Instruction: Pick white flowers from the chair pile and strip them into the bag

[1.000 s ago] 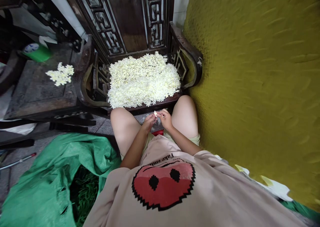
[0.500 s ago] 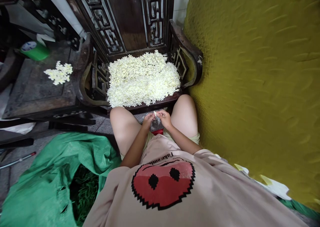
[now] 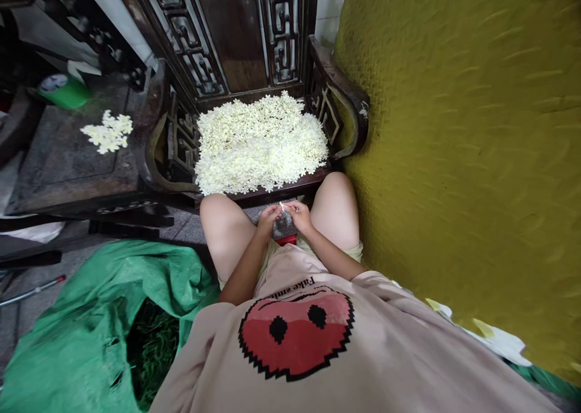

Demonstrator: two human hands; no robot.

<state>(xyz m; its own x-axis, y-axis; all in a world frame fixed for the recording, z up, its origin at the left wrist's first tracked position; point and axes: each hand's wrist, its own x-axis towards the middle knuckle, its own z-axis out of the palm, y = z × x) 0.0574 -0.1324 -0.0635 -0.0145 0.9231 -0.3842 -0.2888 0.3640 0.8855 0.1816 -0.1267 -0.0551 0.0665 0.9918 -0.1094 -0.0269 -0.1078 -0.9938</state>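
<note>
Between my knees, my left hand and my right hand meet fingertip to fingertip. Both are closed in a pinch around a small white flower, whose details are too small to make out. Just beyond my knees, a thick heap of white flowers covers the seat of a dark carved wooden chair.
At left, a dark wooden table bears a small cluster of white flowers and a green tape roll. A torn green sack with green strands inside lies beside me. A yellow textured sheet rises close on my right.
The white flower at my fingertips has tilted very slightly. My hands stay in the same place, still pinched together.
</note>
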